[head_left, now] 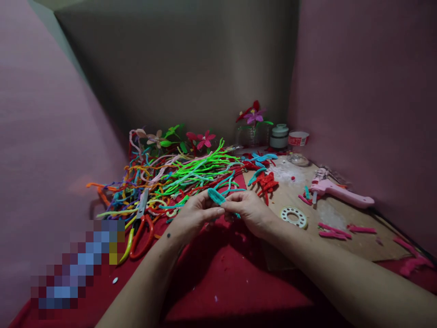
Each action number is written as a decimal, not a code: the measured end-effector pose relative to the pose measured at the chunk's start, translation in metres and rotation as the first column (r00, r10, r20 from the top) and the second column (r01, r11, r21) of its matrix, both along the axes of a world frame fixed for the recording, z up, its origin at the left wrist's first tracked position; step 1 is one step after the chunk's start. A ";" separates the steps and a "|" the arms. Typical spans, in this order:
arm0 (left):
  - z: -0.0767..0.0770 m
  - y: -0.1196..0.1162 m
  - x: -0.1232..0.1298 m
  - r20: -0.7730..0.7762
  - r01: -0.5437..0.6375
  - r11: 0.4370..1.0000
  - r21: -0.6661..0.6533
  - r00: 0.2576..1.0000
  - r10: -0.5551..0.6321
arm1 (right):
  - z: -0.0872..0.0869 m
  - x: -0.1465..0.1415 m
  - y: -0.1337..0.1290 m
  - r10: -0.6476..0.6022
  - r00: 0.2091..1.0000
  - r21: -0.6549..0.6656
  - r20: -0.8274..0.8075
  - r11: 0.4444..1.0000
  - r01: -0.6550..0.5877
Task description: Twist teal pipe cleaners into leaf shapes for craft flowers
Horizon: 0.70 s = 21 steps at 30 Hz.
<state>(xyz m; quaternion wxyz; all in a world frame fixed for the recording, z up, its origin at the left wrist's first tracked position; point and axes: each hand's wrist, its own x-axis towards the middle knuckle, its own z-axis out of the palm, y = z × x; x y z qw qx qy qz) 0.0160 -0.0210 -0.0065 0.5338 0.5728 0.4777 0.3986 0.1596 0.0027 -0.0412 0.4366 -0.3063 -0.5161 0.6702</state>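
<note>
Between my two hands is a teal fuzzy pipe cleaner [216, 196], bent into a narrow petal-like loop. My left hand [200, 210] pinches it from the left, thumb stretched toward the right fingertips. From the other side, my right hand [248, 207] grips its lower end, with a bit of teal showing beneath the fingers. Both hands are above the red cloth. Just beyond them lies a big pile of pipe cleaners, bright green ones [194, 168] on top. Scissors with red handles [142, 237] rest left of my left hand.
A cardboard sheet [327, 218] at right carries a pink glue gun [341, 192], a round white disc with holes [293, 217], red pieces [266, 183] and pink strips [332, 231]. Fuzzy flowers [205, 139], a grey-green jar [279, 136] and a plastic cup [298, 138] stand at the back.
</note>
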 end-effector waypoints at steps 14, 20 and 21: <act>-0.005 0.004 -0.016 0.052 0.189 0.975 -0.120 0.981 -0.184 | -0.004 -0.005 -0.008 0.021 1.000 -0.049 -0.024 0.999 -0.022; -0.004 0.005 -0.014 0.018 0.089 0.996 -0.009 0.996 -0.089 | 0.000 -0.003 -0.005 -0.019 1.000 -0.068 -0.019 0.998 0.017; -0.005 0.006 -0.014 0.003 0.058 0.998 0.026 0.998 -0.058 | 0.001 -0.002 -0.004 -0.002 1.000 -0.064 -0.011 0.998 0.002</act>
